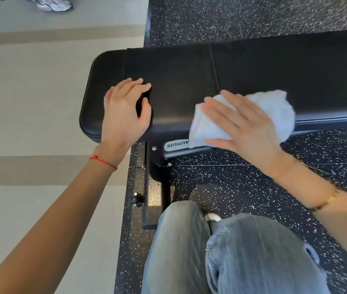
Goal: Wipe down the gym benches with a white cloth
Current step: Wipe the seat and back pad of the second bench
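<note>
A black padded gym bench (181, 81) runs from the middle of the view off to the right. My left hand (126, 109) rests flat on its left end, fingers straight and slightly spread. My right hand (244, 126) presses a crumpled white cloth (274, 105) onto the bench's near edge with straight fingers. The cloth spreads out under and beyond my palm and hangs a little over the bench's side.
The bench's black metal frame (160, 166) with a maker's label (177, 144) stands on speckled black rubber flooring (242, 18). Pale flooring (30, 102) lies to the left. Someone's shoes (53, 4) show at the top left. My jeans-clad legs (221, 251) fill the bottom.
</note>
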A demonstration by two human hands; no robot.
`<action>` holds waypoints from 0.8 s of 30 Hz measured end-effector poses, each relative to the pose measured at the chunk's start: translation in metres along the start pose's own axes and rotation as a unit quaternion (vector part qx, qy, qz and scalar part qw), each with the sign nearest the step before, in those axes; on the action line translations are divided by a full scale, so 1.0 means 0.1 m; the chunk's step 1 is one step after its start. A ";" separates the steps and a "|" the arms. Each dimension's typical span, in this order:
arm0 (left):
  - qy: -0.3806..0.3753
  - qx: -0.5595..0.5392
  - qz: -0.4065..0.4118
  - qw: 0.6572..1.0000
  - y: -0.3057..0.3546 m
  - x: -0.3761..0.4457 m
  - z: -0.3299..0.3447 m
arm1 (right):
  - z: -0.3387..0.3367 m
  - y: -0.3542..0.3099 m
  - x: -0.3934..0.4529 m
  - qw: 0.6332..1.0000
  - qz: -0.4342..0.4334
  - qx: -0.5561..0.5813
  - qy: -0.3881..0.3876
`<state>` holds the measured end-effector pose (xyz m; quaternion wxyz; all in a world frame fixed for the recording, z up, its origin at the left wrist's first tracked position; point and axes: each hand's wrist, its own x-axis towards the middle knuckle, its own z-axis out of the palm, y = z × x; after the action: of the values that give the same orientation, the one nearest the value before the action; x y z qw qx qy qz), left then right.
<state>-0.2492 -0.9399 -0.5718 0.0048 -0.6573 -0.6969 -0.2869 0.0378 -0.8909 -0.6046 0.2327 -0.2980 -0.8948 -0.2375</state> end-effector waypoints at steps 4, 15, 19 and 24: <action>0.010 0.009 0.006 1.000 -0.01 0.00 0.02 | 0.05 -0.10 0.17 0.999 -0.045 -0.010 0.001; 0.018 -0.002 0.006 1.000 0.47 -0.01 0.15 | 0.10 0.09 0.02 0.998 -0.045 0.030 0.034; 0.013 0.005 0.001 1.000 0.70 -0.02 0.28 | 0.08 0.10 0.02 0.997 -0.047 0.052 0.025; 0.013 0.013 0.001 1.000 1.04 0.03 0.48 | -0.01 0.58 -0.42 0.998 0.010 0.056 0.035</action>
<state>-0.1366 -0.9203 -0.5698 0.0229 -0.6540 -0.7000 -0.2859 0.1053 -0.8681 -0.6113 0.2826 -0.2846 -0.8950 -0.1952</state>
